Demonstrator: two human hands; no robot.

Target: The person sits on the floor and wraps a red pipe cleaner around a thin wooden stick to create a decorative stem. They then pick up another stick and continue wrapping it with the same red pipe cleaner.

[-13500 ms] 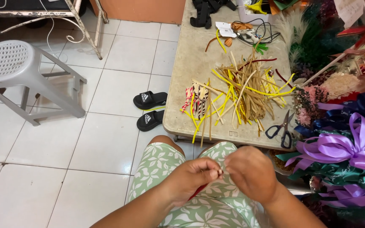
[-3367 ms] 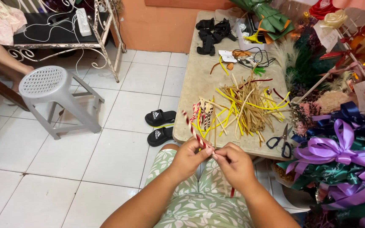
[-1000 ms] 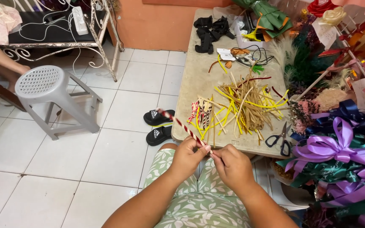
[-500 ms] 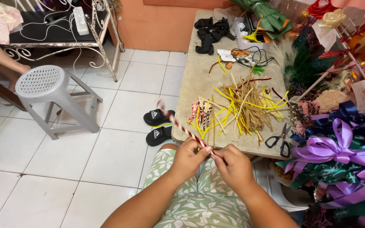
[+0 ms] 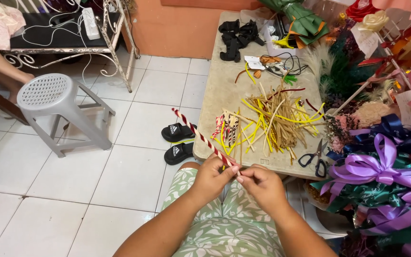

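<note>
Red-and-white striped thin stick [image 5: 200, 134] at frame centre, slanting up-left. Left hand [image 5: 213, 176] fingers pinch its lower end; right hand [image 5: 261, 183] fingers pinch beside. Looks light, bendy: grip near the end. Yellow-tan stick pile [image 5: 272, 119] on beige counter [image 5: 224, 90] above.

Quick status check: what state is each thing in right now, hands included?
Left hand: closed around the striped stick.
Right hand: pinching the stick's lower end.
Red-and-white striped stick: held up, tilted away to the left.
Scissors: lying on the table, blades shut.
Pile of yellow and tan strips: loose, scattered on the table.
Sandals: on the floor, unworn.
Stool: upright, unoccupied.
</note>
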